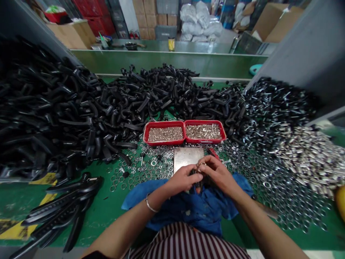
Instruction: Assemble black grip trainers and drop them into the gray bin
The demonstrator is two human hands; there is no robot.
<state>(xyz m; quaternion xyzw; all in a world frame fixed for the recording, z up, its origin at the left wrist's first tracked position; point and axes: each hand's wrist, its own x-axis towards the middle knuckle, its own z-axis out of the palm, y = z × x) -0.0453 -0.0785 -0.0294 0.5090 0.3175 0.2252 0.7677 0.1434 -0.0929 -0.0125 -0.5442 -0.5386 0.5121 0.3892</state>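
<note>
Close together over a blue cloth [142, 196], both my hands work on one small dark part. My left hand [182, 178] has its fingers closed round a black plastic piece [193, 173], mostly covered by the fingers. A metal ring [202, 164] is pinched in the fingers of my right hand [217, 175], right against the black piece. Whether the ring sits on the piece or only touches it, I cannot tell. Just beyond the hands lies a flat metal plate [185, 156], and a red-handled tool [215, 154] rests at its right.
Two red trays, one of tiny metal pieces [165, 133] and one of small pins [204, 131], stand beyond the plate. Black handles [129, 97] are heaped behind and left. Loose rings [291, 201], bolts [280, 97] and metal sleeves [309, 154] spread right. Long black assemblies [67, 205] lie front left.
</note>
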